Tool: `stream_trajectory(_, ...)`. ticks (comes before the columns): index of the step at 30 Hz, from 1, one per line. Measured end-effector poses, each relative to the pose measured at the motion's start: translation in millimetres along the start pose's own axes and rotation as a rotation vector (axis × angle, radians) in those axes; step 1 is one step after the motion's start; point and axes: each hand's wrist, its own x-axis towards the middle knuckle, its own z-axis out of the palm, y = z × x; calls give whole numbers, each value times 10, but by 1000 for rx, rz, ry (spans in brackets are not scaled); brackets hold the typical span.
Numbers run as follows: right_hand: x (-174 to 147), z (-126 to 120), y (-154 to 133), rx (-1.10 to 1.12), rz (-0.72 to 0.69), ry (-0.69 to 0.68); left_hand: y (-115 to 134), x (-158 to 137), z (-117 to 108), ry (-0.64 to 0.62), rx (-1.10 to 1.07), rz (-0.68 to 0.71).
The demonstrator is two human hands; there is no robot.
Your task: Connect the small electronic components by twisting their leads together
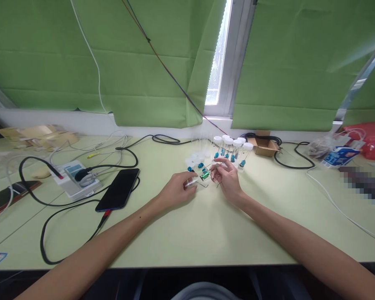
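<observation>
My left hand (176, 188) is closed around a small clear tube (191, 182) that lies level near the tabletop. To its right, my right hand (228, 180) pinches a small green metallic piece (205, 175) with a thin rod, its end pointing toward the tube. A thin bent metal rod (203, 185) shows between the hands. Just behind them are loose blue pieces (201, 165) and loose white caps (195, 159). Farther back stands a group of clear vials (233, 157) with white caps and blue pieces inside. Several faint clear tubes (203, 143) stand beside them, uncapped.
A black phone (118, 190) and a white power strip (78, 180) with cables lie at left. An open cardboard box (264, 146) sits behind the vials. A blue and white packet (340, 157) and a red bag (373, 141) are at right. The table's front edge (206, 265) is near.
</observation>
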Motion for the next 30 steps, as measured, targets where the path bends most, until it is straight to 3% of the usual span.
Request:
stream_trajectory(13, -4, 4, -53, 151, 21, -132, 5, 11, 6, 18, -87, -54)
stream_trajectory(30, 10, 25, -8, 10, 0, -63, 10, 8, 5, 18, -81, -37)
